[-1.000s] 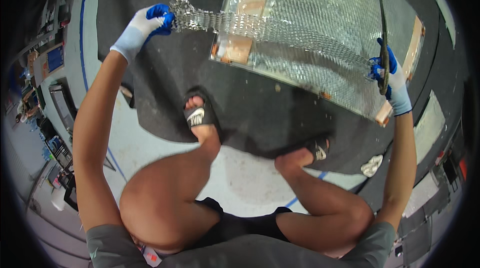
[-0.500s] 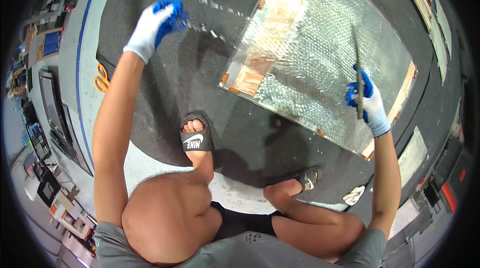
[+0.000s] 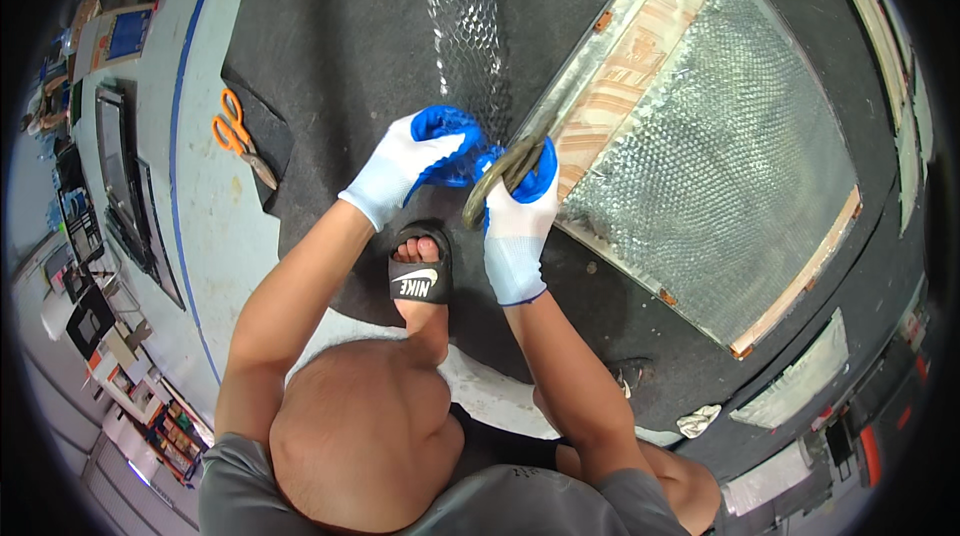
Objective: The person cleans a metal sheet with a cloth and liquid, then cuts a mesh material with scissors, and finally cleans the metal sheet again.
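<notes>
In my left hand [image 3: 425, 158], gloved in white and blue, the near end of a clear bubble wrap strip [image 3: 465, 21] is gripped; the strip runs away over the dark mat. My right hand [image 3: 525, 201], in a matching glove, is closed round dark-handled scissors [image 3: 493, 181], their blades pointing away and to the right. Both hands are close together beside the left edge of a flat rectangular panel [image 3: 610, 101]. Bubble wrap [image 3: 720, 146] covers most of that panel, with wood-coloured strips showing along two sides. The fingertips on the strip are partly hidden.
Orange-handled scissors [image 3: 232, 126] lie at the mat's left edge. My sandalled foot [image 3: 420, 271] is just below my hands. A crumpled white cloth [image 3: 698, 421] and a pale flat sheet [image 3: 795, 371] lie at lower right. Long panels [image 3: 880, 56] line the far right.
My right hand has come left from over the panel with the scissors, meeting my left hand, which moved right and nearer. The bubble wrap strip now lies apart from the panel.
</notes>
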{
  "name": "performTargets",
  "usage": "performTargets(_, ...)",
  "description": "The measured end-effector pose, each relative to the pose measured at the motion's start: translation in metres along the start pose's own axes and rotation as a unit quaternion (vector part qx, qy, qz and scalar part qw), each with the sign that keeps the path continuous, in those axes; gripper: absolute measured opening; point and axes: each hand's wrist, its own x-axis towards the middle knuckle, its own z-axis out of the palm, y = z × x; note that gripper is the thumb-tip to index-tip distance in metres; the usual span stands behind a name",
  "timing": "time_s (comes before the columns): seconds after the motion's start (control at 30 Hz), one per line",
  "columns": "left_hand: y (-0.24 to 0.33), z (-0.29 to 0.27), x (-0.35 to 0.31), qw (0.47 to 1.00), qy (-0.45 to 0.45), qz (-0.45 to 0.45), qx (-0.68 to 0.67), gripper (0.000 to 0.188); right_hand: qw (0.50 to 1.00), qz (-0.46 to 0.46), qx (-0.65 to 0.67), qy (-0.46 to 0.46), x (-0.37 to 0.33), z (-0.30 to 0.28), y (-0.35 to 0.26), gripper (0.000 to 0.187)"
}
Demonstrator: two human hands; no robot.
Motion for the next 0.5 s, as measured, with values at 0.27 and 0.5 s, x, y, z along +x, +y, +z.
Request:
performTargets(0.27, -0.016, -0.02, 0.003, 0.998, 0.067, -0.005, 0.001, 0.035, 0.924, 0.227, -0.182, -0.248, -0.042, -0.108, -0.014, 0.059)
performTargets(0.5, -0.019, -0.003, 0.016, 0.997, 0.032, -0.022, -0.068, 0.04, 0.908, 0.21, -0.191, -0.308, -0.077, -0.126, 0.008, 0.071)
